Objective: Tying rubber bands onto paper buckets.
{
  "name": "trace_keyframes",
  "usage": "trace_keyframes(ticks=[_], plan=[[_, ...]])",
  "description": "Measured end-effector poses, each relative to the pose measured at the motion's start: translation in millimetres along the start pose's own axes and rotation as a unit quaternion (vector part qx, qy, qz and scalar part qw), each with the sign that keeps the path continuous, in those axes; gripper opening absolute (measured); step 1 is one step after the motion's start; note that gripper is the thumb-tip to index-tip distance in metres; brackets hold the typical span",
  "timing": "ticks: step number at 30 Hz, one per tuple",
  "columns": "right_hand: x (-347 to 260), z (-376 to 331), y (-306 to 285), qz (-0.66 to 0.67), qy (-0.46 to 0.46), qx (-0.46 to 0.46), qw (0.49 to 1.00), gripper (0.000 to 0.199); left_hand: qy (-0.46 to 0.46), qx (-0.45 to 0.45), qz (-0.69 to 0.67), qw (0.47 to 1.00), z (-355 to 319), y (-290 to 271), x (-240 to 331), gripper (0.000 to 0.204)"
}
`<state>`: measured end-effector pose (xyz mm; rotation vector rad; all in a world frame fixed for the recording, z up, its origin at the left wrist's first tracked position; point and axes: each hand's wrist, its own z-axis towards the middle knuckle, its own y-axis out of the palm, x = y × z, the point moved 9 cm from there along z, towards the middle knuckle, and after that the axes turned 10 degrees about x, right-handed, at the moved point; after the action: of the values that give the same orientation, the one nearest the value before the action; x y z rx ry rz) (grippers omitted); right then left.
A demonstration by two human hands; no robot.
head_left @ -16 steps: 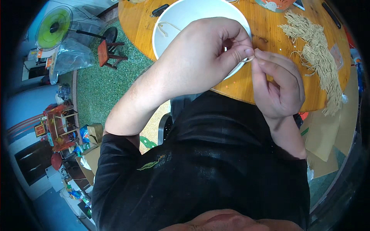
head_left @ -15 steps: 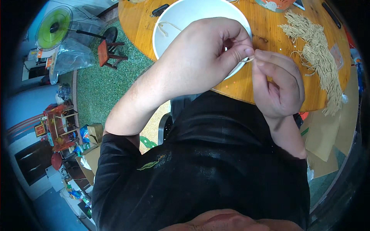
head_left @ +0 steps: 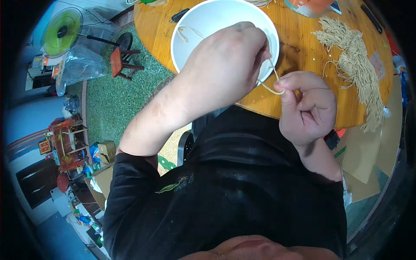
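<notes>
A thin beige cord (head_left: 270, 90) runs between my two hands and forms a small loop at the right fingertips. My right hand (head_left: 310, 106) pinches that loop between thumb and forefinger, the other fingers curled in. My left hand (head_left: 236, 54) is closed around the cord above the right part of a white bowl (head_left: 216, 13); its fingertips are mostly hidden behind the hand. Inside the bowl, at its left, lies more beige cord (head_left: 184, 32). A thick bundle of beige cords (head_left: 355, 58) is spread on the table to the right of my hands.
The round wooden table (head_left: 151, 37) carries a black object (head_left: 180, 15) left of the bowl, an orange container (head_left: 310, 6) behind it and a long black object (head_left: 371, 18) at far right. A wooden stool (head_left: 119, 63) and a green fan (head_left: 62, 32) stand at left.
My hands have drawn apart, the right one moving slightly down and left. A loop of cord now shows between them, where before the fingertips were almost touching.
</notes>
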<state>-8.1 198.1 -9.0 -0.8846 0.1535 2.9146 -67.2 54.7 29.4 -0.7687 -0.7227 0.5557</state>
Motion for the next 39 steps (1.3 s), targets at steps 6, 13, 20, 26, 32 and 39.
trace_keyframes(ticks=[6, 13, 20, 26, 32, 39], plan=[[18.9, 2.8, -13.8, 0.105, 0.127, 0.085, 0.983, 0.034, -0.001, -0.151, -0.129, 0.980, -17.2, 7.1, 7.8, 0.040], [40.0, -7.3, -20.8, 0.114, 0.246, 0.072, 0.960, 0.050, 0.008, -0.114, -0.086, 0.990, -29.6, -18.4, 17.7, 0.041], [29.5, 5.1, -14.0, -0.089, -0.024, -0.036, 0.995, 0.144, -0.160, 0.141, -0.535, 0.818, -15.6, -57.5, -32.5, 0.041], [12.9, 90.6, -6.9, 0.054, -0.116, 0.011, 0.992, 0.157, -0.108, 0.073, -0.658, 0.741, 27.3, -47.4, -51.9, 0.073], [-7.5, 186.9, 9.5, 0.009, -0.033, -0.023, 0.999, 0.112, -0.161, 0.089, -0.689, 0.701, 102.5, -63.5, -93.4, 0.063], [24.2, 316.8, 56.0, -0.378, -0.042, -0.104, 0.919, 0.085, -0.200, -0.022, -0.821, 0.534, 162.9, -49.9, -163.6, 0.009]])
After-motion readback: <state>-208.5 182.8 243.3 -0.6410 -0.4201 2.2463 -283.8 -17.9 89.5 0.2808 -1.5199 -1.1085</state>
